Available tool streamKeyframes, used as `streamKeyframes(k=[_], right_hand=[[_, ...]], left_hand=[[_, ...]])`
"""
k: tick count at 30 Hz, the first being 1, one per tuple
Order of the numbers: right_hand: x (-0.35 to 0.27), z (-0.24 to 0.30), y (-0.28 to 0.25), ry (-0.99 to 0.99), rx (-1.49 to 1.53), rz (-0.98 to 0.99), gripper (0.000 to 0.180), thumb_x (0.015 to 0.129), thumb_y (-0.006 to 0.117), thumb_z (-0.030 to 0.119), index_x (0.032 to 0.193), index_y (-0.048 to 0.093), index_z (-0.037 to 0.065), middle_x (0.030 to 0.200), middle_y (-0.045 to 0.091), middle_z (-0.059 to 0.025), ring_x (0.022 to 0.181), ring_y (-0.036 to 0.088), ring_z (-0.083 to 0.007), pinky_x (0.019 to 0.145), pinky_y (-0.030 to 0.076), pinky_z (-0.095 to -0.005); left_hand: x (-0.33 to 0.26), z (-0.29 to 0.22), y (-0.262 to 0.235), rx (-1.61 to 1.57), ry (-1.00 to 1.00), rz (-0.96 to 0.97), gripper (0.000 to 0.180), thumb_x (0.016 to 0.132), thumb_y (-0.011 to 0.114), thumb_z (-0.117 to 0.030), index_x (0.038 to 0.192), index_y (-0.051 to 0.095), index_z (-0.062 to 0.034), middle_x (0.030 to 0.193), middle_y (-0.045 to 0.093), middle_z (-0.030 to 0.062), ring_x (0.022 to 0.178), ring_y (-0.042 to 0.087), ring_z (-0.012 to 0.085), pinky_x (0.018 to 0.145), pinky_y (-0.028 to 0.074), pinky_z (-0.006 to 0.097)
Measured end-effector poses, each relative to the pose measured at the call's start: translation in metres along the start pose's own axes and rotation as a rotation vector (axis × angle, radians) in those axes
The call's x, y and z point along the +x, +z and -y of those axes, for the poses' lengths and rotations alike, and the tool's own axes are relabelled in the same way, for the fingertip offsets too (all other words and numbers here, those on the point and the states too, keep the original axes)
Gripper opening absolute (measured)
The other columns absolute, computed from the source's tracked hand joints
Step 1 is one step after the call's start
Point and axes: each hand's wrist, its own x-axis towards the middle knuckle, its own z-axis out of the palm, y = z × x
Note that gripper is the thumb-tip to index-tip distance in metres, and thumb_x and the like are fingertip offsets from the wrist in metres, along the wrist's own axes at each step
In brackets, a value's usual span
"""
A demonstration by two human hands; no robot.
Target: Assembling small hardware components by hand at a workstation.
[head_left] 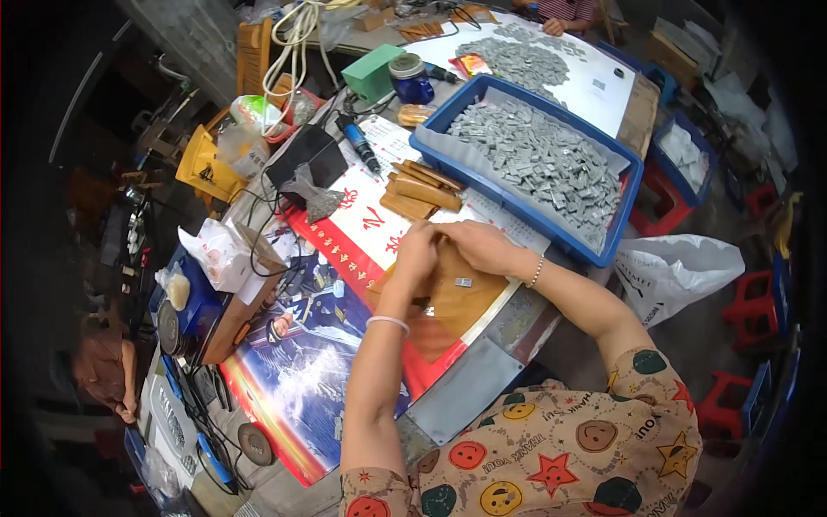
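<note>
Over brown sheet (461, 302), both hands (448, 250) pinch together; grey piece (463, 282) beside.

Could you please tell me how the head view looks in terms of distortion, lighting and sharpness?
Head view: strong fisheye, so the blue tray and table edges bow, with dark corners; even, soft light without harsh glare; left hand and right hand fairly sharp at centre, the rim softer.

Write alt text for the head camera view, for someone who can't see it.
A person's left hand and right hand meet over a flat brown cardboard-like sheet bearing one small grey metal piece. Beyond them sit stacked brown wooden strips and a blue plastic tray of grey metal pieces.
</note>
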Motion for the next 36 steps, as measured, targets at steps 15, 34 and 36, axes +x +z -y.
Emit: streamKeyframes(k=[15, 34, 36], right_hand=[[0.028, -0.043, 0.009, -0.047, 0.060, 0.163, 0.023, 0.084, 0.053, 0.005, 0.107, 0.059, 0.003, 0.107, 0.059, -0.0126, 0.095, 0.060, -0.0340, 0.081, 0.049, -0.0413], [0.019, -0.005, -0.001, 0.124, -0.032, 0.071, 0.026, 0.084, 0.052, 0.006, 0.109, 0.059, 0.007, 0.102, 0.058, -0.0169, 0.096, 0.058, -0.0364, 0.082, 0.047, -0.0436], [0.020, -0.004, -0.006, 0.095, -0.010, 0.021, 0.025, 0.084, 0.052, 0.007, 0.108, 0.060, 0.007, 0.100, 0.058, -0.0173, 0.096, 0.058, -0.0361, 0.082, 0.047, -0.0440]], left_hand=[[-0.008, 0.005, -0.028, -0.047, -0.042, -0.175, 0.020, 0.087, 0.056, -0.004, 0.104, 0.065, -0.0001, 0.093, 0.066, 0.0179, 0.081, 0.066, 0.0281, 0.074, 0.052, 0.035], [-0.029, -0.018, -0.020, 0.129, -0.023, -0.051, 0.018, 0.087, 0.054, -0.008, 0.100, 0.063, -0.0001, 0.095, 0.063, 0.0207, 0.089, 0.060, 0.0380, 0.078, 0.049, 0.044], [-0.024, -0.016, -0.017, 0.126, -0.043, -0.051, 0.018, 0.087, 0.053, -0.009, 0.100, 0.063, -0.0009, 0.096, 0.063, 0.0211, 0.089, 0.060, 0.0385, 0.078, 0.049, 0.045]])
